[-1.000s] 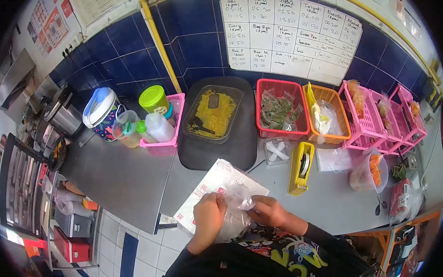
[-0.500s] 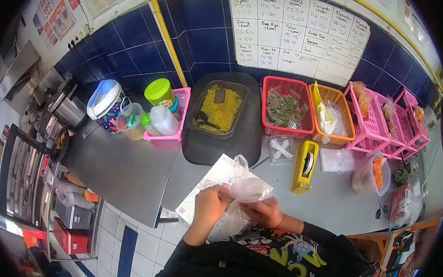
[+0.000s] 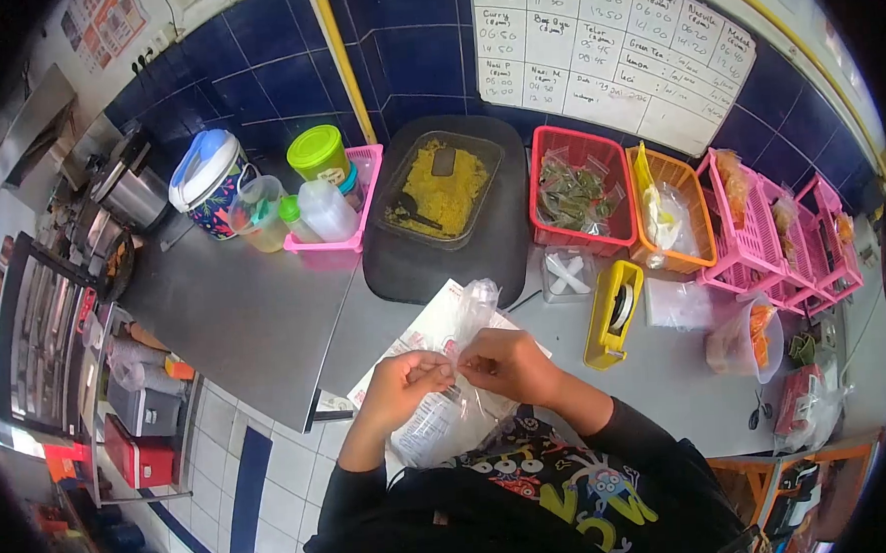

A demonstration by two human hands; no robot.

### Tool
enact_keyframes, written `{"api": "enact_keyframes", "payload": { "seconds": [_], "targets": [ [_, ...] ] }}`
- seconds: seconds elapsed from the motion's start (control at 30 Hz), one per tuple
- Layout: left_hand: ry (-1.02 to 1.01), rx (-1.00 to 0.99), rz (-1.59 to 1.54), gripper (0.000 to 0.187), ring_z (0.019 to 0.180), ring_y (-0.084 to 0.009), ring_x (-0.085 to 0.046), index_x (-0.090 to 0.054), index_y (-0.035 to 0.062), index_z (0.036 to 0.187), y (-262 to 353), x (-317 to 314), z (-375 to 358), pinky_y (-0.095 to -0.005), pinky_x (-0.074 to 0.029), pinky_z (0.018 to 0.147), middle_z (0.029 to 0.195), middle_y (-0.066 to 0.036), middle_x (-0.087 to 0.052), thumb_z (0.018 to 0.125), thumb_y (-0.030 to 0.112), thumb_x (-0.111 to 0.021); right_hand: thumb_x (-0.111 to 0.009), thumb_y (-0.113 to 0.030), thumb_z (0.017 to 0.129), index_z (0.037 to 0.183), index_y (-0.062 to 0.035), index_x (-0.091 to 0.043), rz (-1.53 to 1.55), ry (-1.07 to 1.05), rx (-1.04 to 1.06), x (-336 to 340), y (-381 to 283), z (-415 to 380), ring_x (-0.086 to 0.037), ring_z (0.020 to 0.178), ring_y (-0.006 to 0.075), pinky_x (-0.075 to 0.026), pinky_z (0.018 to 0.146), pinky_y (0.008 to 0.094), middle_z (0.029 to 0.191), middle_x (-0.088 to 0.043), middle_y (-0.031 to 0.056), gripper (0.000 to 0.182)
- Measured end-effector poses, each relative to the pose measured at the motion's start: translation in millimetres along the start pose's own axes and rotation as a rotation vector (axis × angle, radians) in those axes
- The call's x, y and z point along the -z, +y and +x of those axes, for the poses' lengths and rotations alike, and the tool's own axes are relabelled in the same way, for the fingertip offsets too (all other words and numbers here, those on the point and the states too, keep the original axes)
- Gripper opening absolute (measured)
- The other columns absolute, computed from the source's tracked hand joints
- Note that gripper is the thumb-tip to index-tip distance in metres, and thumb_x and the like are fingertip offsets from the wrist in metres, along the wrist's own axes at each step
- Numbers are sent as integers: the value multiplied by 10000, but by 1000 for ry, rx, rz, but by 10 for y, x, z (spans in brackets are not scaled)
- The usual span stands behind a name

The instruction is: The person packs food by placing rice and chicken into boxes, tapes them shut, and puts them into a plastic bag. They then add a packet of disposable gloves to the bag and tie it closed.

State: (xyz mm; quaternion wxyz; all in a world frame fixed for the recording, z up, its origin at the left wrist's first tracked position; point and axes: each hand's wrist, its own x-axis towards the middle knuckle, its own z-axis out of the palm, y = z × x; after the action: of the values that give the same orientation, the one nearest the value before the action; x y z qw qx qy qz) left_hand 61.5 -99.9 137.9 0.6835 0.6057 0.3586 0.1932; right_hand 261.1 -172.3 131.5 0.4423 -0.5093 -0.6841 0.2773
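Observation:
My left hand (image 3: 404,381) and my right hand (image 3: 513,363) meet in front of my body, each pinching a thin clear plastic bag (image 3: 478,303). A gathered, wrinkled part of the bag sticks up beyond my fingers. Below them, its wider part (image 3: 436,432) hangs close to my shirt, with printed text showing there. Under the bag and hands, a white printed sheet or flat box (image 3: 428,327) with red marks lies at the counter's front edge.
Beyond my hands, a tray of yellow food (image 3: 444,191) sits on a black board (image 3: 393,274). To the right stand a yellow tape dispenser (image 3: 606,333), a red basket (image 3: 629,229) of small packets and an orange basket (image 3: 698,261). A pink basket (image 3: 321,251) of bottles stands left.
My right hand has come up from under the bag to beside my left fingers. The bag's puffed upper part is now narrower, and the view has tilted slightly down.

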Motion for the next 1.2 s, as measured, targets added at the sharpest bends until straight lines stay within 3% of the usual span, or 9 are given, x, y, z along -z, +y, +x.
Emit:
{"api": "enact_keyframes", "payload": {
  "seconds": [0.07, 0.13, 0.53, 0.6, 0.77, 0.87, 0.97, 1.03, 1.2],
  "targets": [
    [-19, 14, -17, 209, 833, -167, -681, -626, -73, 1032, -19, 33, 22, -266, -538, 779, 917, -123, -687, 892, 82, -626, -723, -25, 694, 840, -28, -651, 2, -3, 3, 14, 24, -6, -586, 658, 242, -477, 600, 323, 748, -602, 103, 164],
    [-39, 25, -31, 207, 850, -175, -683, -621, -75, 1035, -17, 52, 40, -270, -540, 793, 925, -121, -685, 899, 81, -616, -723, -26, 731, 846, -33, -673, 2, 5, 48, 31, 36, 2, -560, 593, 160, -461, 541, 265, 746, -598, 61, 126],
    [-61, 144, 79, 211, 854, -190, -682, -623, -83, 1026, 220, 28, 27, -281, -544, 793, 929, -133, -679, 902, 88, -615, -712, -7, 739, 870, -26, -663, 44, 0, 27, 25, 36, 4, -589, 615, 145, -471, 550, 256, 751, -603, 59, 141],
    [-121, 66, 15, 214, 856, -191, -680, -621, -82, 1027, 132, 59, 65, -282, -544, 790, 937, -133, -676, 904, 93, -616, -712, -4, 740, 868, -22, -658, 41, -9, 9, 35, 5, 10, -591, 622, 139, -476, 558, 254, 751, -602, 57, 141],
    [-100, 131, 67, 230, 854, -190, -679, -615, -79, 1040, 261, 37, 29, -284, -545, 788, 940, -129, -673, 905, 107, -622, -715, 10, 736, 861, -17, -652, 83, -8, -30, 22, 31, 2, -588, 634, 119, -476, 562, 249, 750, -597, 54, 143],
    [-118, 116, 33, 236, 851, -188, -678, -612, -77, 1044, 131, 79, 68, -283, -545, 785, 939, -125, -672, 905, 113, -624, -698, 27, 707, 854, -15, -627, 144, -8, -79, 19, -10, 6, -574, 634, 174, -472, 578, 276, 759, -590, 78, 169],
    [-135, 94, 3, 235, 850, -186, -678, -610, -77, 1045, 104, 89, 76, -281, -544, 785, 939, -124, -672, 907, 114, -622, -700, 25, 707, 859, -17, -627, 102, -25, -41, 45, -25, 29, -580, 641, 167, -474, 574, 271, 762, -587, 75, 175],
    [-127, 107, 0, 234, 850, -186, -678, -609, -77, 1046, 106, 85, 70, -281, -544, 785, 940, -124, -671, 909, 113, -620, -701, 32, 725, 857, -18, -649, 112, -24, -51, 36, -29, 26, -585, 635, 118, -473, 561, 247, 752, -593, 59, 150],
    [-146, 70, -54, 225, 854, -184, -675, -605, -79, 1050, 51, 101, 89, -283, -547, 787, 942, -123, -670, 910, 96, -613, -698, 30, 722, 854, -24, -653, 74, -11, -47, 22, -25, 21, -594, 631, 127, -473, 557, 253, 757, -604, 60, 150]
  ]
}}
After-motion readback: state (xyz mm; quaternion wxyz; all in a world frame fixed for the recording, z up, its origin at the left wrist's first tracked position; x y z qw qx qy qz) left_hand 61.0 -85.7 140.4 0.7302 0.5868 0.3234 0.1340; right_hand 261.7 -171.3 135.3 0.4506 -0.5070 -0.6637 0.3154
